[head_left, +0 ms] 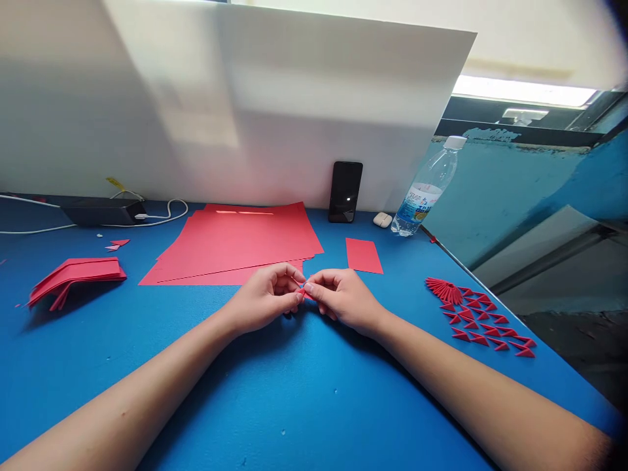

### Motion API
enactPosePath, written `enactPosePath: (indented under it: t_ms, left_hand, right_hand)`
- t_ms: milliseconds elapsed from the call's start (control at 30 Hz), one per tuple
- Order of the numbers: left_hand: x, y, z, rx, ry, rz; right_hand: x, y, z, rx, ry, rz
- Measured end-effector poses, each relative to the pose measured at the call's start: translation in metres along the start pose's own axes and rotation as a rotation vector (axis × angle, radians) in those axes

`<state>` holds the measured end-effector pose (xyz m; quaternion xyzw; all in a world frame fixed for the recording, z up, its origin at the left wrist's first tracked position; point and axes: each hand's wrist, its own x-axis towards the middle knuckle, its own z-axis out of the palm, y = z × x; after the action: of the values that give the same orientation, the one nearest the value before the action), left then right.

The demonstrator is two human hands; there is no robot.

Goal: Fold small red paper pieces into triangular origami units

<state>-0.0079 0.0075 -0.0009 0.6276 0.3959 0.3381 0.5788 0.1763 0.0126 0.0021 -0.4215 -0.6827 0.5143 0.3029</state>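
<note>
A small folded piece of red paper (305,294) is pinched between my two hands, above the middle of the blue table. My left hand (267,293) grips its left side between thumb and fingers. From the right, my right hand (345,297) pinches the same piece, fingertips close to those of the left. Most of the paper is hidden by the fingers. Large red sheets (245,242) lie flat just behind my left hand. Behind my right hand rests a small red paper rectangle (364,255).
Several folded red paper triangles (481,320) lie at the right near the table edge. At the left sits a stack of folded red strips (81,275). A black power strip (105,211), phone (346,191), white earbud case (382,220) and plastic bottle (426,190) line the back.
</note>
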Motion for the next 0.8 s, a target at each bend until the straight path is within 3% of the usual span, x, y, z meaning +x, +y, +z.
enactPosePath:
  t_ms: [200,467,667,800]
  left_hand:
    - [-0.0007,0.0003,0.002,0.062,0.032,0.021]
    - [-0.0022,0.0058,0.0023,0.316,0.065,0.037]
    - [-0.0018,0.0038,-0.0002,0.293,0.03,0.034]
    - [-0.0015,0.0044,0.0004,0.263,0.068,0.025]
  right_hand:
    - [0.0012,0.0012,-0.0002,-0.023,0.012,0.004]
    - [0.0007,0.0029,0.0011,0.006,0.01,-0.052]
    - [0.0,0.0017,0.0015,-0.008,0.012,-0.077]
    - [-0.0002,0.0002,0.0019,-0.006,0.02,-0.09]
